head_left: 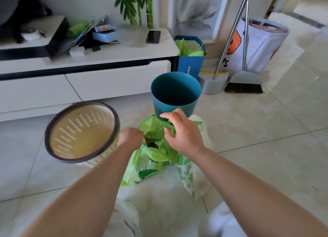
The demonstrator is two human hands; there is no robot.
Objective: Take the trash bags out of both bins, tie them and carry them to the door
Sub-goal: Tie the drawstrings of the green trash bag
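Observation:
Two bins stand on the tiled floor with no bags in them: a cream slotted bin with a dark rim (pixel 53 148) at the left, tilted toward me, and a teal bin (pixel 174 102) upright behind. A green trash bag (pixel 150 164) sits in front of the teal bin, its mouth partly open with dark rubbish showing. A white bag with green print (pixel 191 178) lies against its right side. My left hand (pixel 131 136) is fisted on the green bag's left edge. My right hand (pixel 182 132) pinches a green strip of the bag's rim, other fingers spread.
A white low cabinet (pixel 85 80) runs along the left, with a phone and boxes on top. Behind the teal bin are a blue paper bag (pixel 190 64) with green plastic, a dustpan and broom (pixel 243 84), and a white laundry bag (pixel 260 45). Tiled floor extends right.

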